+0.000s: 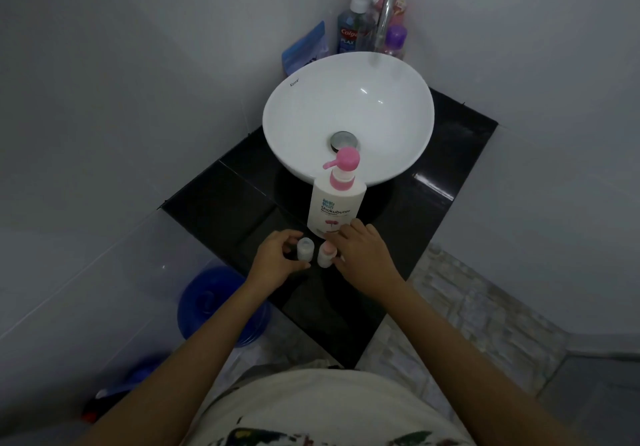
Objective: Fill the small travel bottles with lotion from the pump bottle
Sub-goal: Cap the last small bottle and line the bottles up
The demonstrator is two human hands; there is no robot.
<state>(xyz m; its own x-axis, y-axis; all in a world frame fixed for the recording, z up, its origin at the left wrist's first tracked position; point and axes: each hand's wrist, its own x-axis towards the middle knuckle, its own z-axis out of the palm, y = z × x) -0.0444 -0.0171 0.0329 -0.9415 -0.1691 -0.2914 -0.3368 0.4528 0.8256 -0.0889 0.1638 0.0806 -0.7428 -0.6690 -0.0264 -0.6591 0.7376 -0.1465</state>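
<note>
On the glossy black counter (221, 199), two small white plastic travel bottles are standing upright side by side. The left hand (275, 258) is curling loosely around the left travel bottle (305, 249), fingers open, not yet closing. The right hand (363, 255) is resting fingertips on the pink-topped right travel bottle (325, 255). The tall white pump bottle with a pink head (337, 203) is standing upright just beyond at twelve o'clock, nearer the right hand, spout pointing toward nine o'clock.

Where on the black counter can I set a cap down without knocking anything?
Bare black counter lies left of the white pump bottle, and right of it toward the counter's edge. It is crowded in front, where the left hand and right hand flank two small travel bottles.
</note>
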